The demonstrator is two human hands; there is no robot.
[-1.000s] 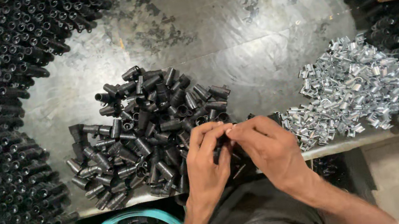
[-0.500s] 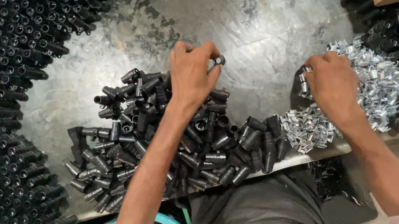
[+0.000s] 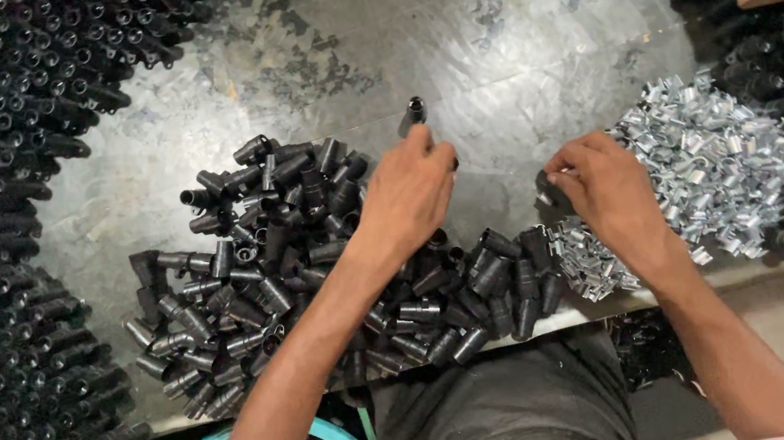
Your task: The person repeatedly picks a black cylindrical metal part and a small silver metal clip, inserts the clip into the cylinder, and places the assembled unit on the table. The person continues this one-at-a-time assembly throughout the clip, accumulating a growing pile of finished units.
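Since half a second ago the left hand (image 3: 409,193) has lifted slightly, pinching a black tube (image 3: 413,113) upright above the black tube pile (image 3: 297,263), while the right hand (image 3: 610,186), well apart, closes on a clip from the silver clip heap (image 3: 708,163) on the table (image 3: 489,36).

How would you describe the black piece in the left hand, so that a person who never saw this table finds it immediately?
Start at the grey metal table, with the loose heap of black tubes in its middle. The left hand reaches beyond the heap's far edge. The black tube piece pokes up from its fingertips, alone over bare metal, not lying among the others.
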